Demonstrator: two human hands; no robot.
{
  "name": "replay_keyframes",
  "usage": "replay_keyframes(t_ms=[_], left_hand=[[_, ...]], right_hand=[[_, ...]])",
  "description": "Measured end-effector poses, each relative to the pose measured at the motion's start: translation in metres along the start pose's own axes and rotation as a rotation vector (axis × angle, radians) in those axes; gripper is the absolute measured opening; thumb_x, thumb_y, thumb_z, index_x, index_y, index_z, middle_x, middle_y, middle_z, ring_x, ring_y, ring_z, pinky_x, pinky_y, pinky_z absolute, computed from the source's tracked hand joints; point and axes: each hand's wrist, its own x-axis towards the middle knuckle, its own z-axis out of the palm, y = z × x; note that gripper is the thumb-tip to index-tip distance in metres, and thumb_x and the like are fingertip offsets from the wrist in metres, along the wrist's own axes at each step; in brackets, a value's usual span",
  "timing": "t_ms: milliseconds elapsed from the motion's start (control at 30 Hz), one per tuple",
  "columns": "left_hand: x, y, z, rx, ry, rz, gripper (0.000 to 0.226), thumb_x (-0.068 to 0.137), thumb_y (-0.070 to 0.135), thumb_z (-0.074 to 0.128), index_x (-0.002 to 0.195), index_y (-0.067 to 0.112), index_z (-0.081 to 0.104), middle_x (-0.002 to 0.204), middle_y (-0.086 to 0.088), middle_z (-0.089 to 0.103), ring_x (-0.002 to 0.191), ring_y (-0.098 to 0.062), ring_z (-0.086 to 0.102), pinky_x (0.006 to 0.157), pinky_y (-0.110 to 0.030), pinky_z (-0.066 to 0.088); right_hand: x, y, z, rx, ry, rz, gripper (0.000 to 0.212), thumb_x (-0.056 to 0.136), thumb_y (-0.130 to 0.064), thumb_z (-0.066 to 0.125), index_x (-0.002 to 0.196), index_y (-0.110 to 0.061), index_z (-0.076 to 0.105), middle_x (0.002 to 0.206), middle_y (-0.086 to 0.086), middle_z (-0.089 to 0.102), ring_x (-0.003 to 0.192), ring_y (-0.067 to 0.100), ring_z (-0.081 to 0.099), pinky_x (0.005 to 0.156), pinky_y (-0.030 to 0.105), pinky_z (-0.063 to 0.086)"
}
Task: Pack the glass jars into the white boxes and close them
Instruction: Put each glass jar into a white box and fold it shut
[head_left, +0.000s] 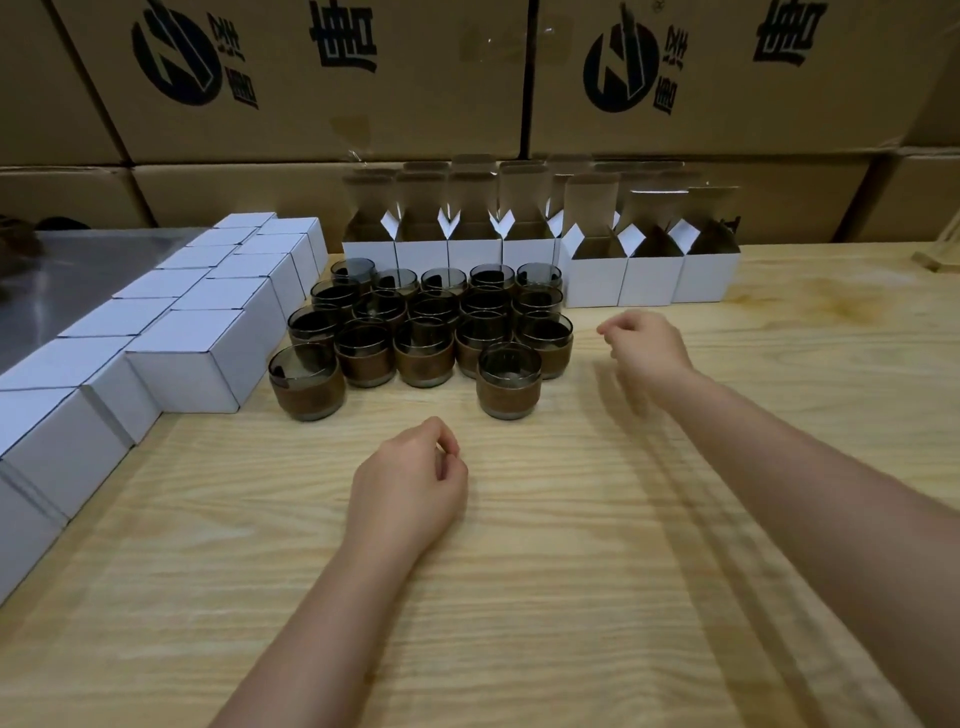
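Currently, head view: the left hand (410, 483) lies low over the table (571, 571) and the right hand (647, 348) hovers just beside the jars (426, 332). Both are empty, fingers (447, 452) loosely curled. Open boxes (597, 275) stand behind, presumably for loading; closed boxes (202, 358) are stacked left.

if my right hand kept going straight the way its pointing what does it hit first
Most likely the glass jar at the right edge of the cluster, just ahead of the right hand. The hand's height above the table is unclear, so it might pass over the rim instead.
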Motion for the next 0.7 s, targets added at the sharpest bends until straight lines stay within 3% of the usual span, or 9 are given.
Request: replay_keyframes(t_ms=[133,233,367,567,700], left_hand=[[0.0,-0.001,0.001,0.004,0.003,-0.019,0.012,0.084,0.021,0.055,0.076,0.03,0.051,0.058,0.01,0.049,0.061,-0.004,0.049,0.052,-0.024,0.029],[0.0,-0.002,0.002,-0.009,0.018,-0.026,0.013,0.082,0.021,0.056,0.074,0.03,0.05,0.056,0.009,0.049,0.06,-0.004,0.05,0.051,-0.023,0.028],[0.0,-0.003,0.003,-0.01,0.017,-0.032,0.013,0.082,0.022,0.056,0.074,0.031,0.05,0.056,0.007,0.049,0.06,-0.006,0.051,0.051,-0.023,0.029],[-0.001,-0.003,0.003,-0.013,0.014,-0.038,0.012,0.082,0.022,0.056,0.076,0.031,0.051,0.056,0.009,0.049,0.061,-0.004,0.05,0.052,-0.025,0.03],[-0.002,-0.003,0.003,-0.013,0.012,-0.033,0.014,0.083,0.021,0.055,0.076,0.032,0.05,0.058,0.009,0.05,0.062,-0.005,0.05,0.052,-0.025,0.03]], right_hand=[[0.061,-0.008,-0.002,-0.357,-0.047,-0.185,0.028,0.094,-0.004,0.045,0.118,-0.005,0.06,0.148,0.004,0.035,0.127,0.02,0.043,0.098,0.03,0.039],[0.094,-0.016,0.002,-0.479,-0.126,-0.234,0.03,0.094,-0.003,0.042,0.116,0.0,0.062,0.159,-0.001,0.014,0.132,0.021,0.04,0.1,0.036,0.04],[0.112,-0.017,0.019,-0.495,-0.157,-0.21,0.041,0.094,-0.001,0.039,0.135,0.007,0.042,0.153,0.008,0.027,0.124,0.026,0.043,0.095,0.03,0.038],[0.095,-0.015,0.022,-0.474,0.059,-0.311,0.027,0.096,-0.005,0.041,0.118,0.003,0.053,0.13,0.011,0.044,0.093,0.026,0.052,0.078,0.036,0.045],[0.059,-0.023,0.005,-0.512,0.29,-0.428,0.02,0.093,-0.008,0.045,0.104,0.0,0.059,0.116,0.006,0.052,0.08,0.019,0.045,0.064,0.029,0.034]])
